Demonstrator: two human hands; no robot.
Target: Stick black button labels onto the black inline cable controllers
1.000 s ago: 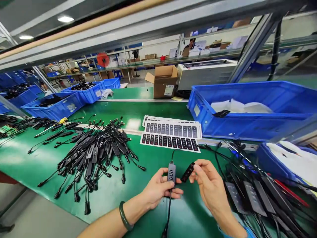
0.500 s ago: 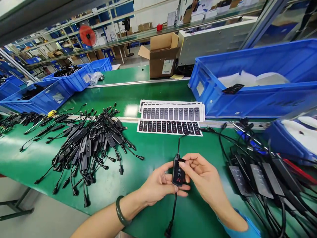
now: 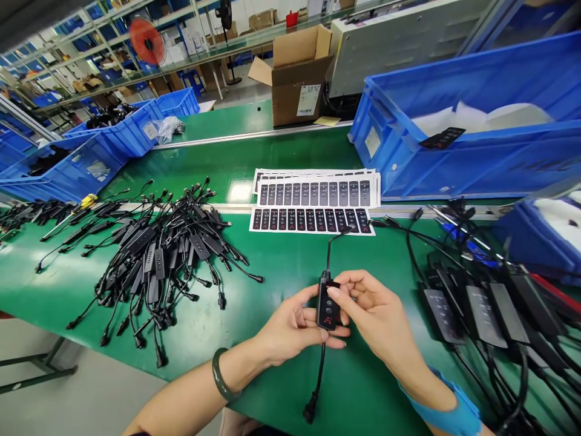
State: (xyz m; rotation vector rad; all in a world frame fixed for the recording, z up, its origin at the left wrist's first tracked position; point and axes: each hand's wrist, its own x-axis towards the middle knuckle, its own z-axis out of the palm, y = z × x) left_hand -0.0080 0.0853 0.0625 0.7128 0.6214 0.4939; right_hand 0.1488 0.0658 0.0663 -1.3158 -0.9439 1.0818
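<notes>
A small black inline controller [image 3: 325, 307] with a cable at each end is held upright by my left hand [image 3: 290, 330], whose fingers and thumb grip its sides. Printed button marks and a red symbol show on the black label [image 3: 329, 307] covering its front. The thumb and fingers of my right hand [image 3: 374, 306] pinch the label's upper right edge against the controller. A plug [image 3: 310, 407] dangles below on the lower cable. Just beyond my hands lies a sheet of black labels [image 3: 290, 220], and paler label sheets [image 3: 313, 192] are behind it.
To the left spreads a heap of black cabled controllers [image 3: 158, 260]. More controllers [image 3: 483, 315] lie at the right. A large blue crate [image 3: 454, 169] with a label stuck on its rim stands behind them. A screwdriver [image 3: 72, 215] and a cardboard box [image 3: 295, 91] are farther off.
The view has tilted down slightly, so the background sits higher. Both hands keep nearly the same hold on the controller and label.
</notes>
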